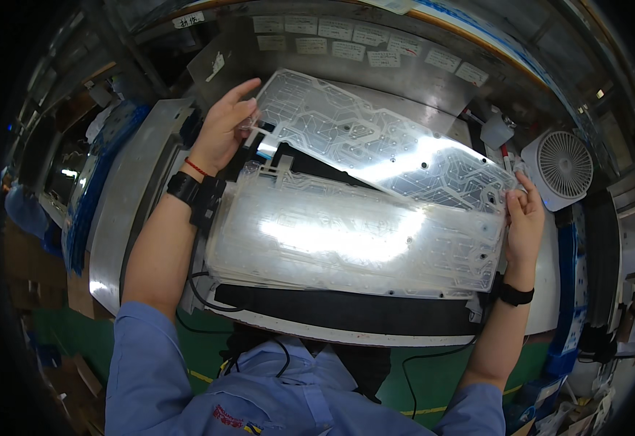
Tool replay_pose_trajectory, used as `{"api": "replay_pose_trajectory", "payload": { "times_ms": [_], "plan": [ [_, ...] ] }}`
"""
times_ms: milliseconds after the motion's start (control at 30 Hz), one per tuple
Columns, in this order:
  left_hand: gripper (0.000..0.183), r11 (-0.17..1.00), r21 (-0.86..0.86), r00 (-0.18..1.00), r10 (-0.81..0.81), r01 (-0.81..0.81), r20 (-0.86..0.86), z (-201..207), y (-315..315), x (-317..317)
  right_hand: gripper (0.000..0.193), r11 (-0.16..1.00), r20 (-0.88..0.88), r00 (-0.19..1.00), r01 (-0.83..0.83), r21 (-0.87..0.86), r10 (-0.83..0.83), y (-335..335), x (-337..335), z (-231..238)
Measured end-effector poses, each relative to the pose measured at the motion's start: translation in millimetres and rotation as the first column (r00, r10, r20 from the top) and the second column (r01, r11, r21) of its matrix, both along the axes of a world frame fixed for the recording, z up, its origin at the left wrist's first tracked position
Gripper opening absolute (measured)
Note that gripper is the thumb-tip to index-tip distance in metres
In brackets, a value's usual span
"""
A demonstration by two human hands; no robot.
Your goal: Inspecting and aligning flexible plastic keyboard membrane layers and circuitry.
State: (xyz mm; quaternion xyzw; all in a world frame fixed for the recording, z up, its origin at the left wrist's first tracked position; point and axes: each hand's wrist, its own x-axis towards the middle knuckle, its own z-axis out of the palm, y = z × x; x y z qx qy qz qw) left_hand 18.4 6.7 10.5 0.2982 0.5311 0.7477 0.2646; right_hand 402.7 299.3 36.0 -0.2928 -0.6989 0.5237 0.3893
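Both hands (223,131) wide apart (clear sheet (375,138) between)

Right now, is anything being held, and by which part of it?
Yes: a clear circuit-patterned sheet, held by its two short ends, the left grip at its left end and the right grip at its right end.

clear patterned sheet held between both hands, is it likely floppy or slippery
Probably light and rather bendy, since the sheet looks thin and see-through. Its bright glare hints at a smooth, possibly slippery face.
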Motion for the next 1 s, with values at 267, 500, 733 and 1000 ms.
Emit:
{"api": "replay_pose_trajectory", "payload": {
  "times_ms": [267,500,733,1000],
  "plan": [
    [0.014,0.938,-0.343,0.994,-0.078,0.049,-0.071,-12,1,-10,0.031,1.0,-0.006,1.0,0.014,-0.013,-0.014,5,1,-3],
    [0.02,0.93,-0.363,0.996,-0.075,0.052,-0.05,-12,2,-9,0.033,1.0,-0.003,1.0,0.002,-0.022,-0.002,8,3,-5],
    [0.027,0.978,-0.208,0.997,0.044,-0.03,0.061,-20,-1,-21,0.044,0.996,0.114,0.994,0.016,-0.085,-0.006,-3,-2,3],
    [0.039,0.977,-0.183,0.983,0.135,-0.111,0.122,-18,0,-19,0.041,0.956,0.297,0.914,-0.231,-0.181,0.277,-2,3,2]
  ]
}}
